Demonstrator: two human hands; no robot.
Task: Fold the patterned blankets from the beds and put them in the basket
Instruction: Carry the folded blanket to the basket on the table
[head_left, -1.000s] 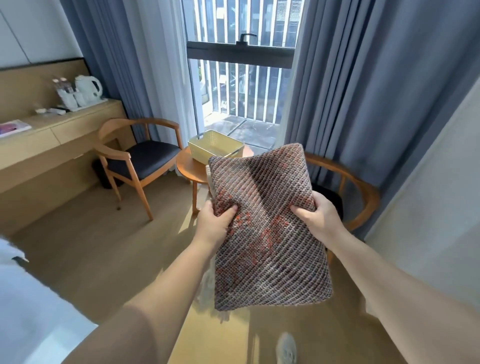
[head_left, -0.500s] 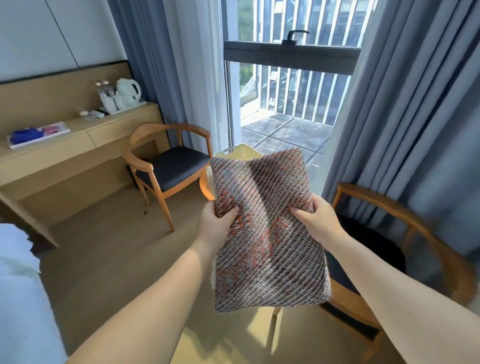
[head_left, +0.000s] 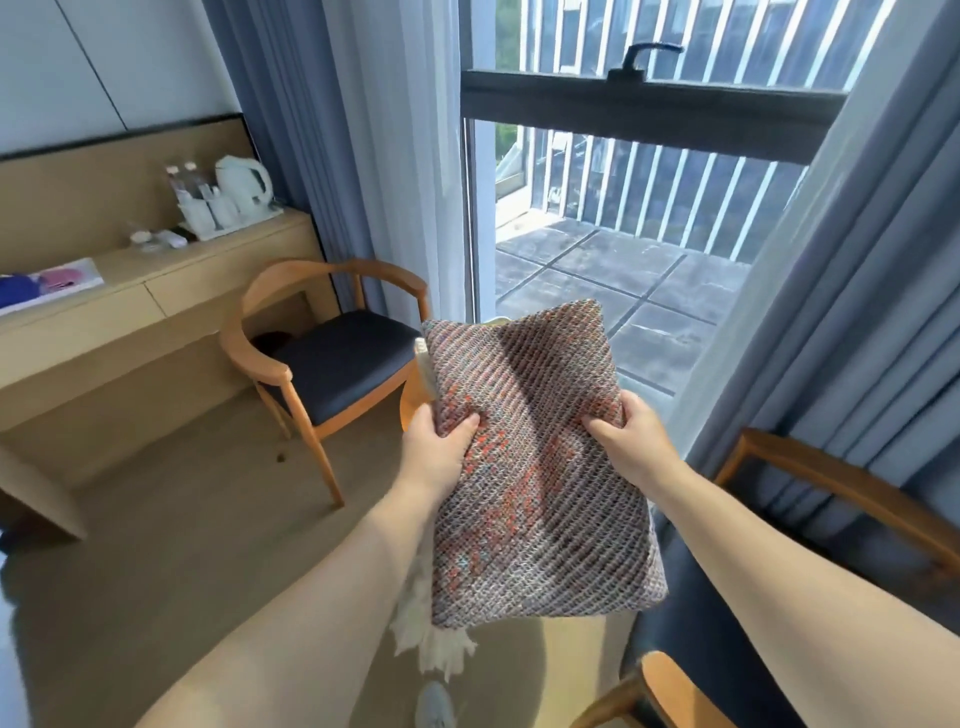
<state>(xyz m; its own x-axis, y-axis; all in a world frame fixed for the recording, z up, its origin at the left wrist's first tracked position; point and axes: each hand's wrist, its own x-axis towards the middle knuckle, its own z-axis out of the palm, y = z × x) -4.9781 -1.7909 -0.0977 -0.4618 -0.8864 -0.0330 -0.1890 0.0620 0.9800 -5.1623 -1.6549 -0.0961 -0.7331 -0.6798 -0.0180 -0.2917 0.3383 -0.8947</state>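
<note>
A folded patterned blanket (head_left: 535, 467), woven in grey, red and orange, hangs flat in front of me. White fringe dangles from its lower left corner. My left hand (head_left: 436, 454) grips its left edge with the thumb on top. On the opposite edge my right hand (head_left: 631, 447) holds it the same way. The blanket hides the basket almost entirely; only a thin yellow sliver (head_left: 493, 322) shows above its top edge. A bit of the small round wooden table (head_left: 413, 402) peeks out just left of the blanket.
A wooden armchair (head_left: 322, 358) with a dark seat stands to the left, a second armchair (head_left: 810, 525) close on my right. Along the left wall is a long wooden desk (head_left: 156, 291) carrying a kettle tray. Ahead are a tall window and blue curtains (head_left: 872, 260).
I have walked closer to the window and chairs. The blanket now covers the basket and table, and the right chair has slid to my lower right. Both hands keep their grip.
</note>
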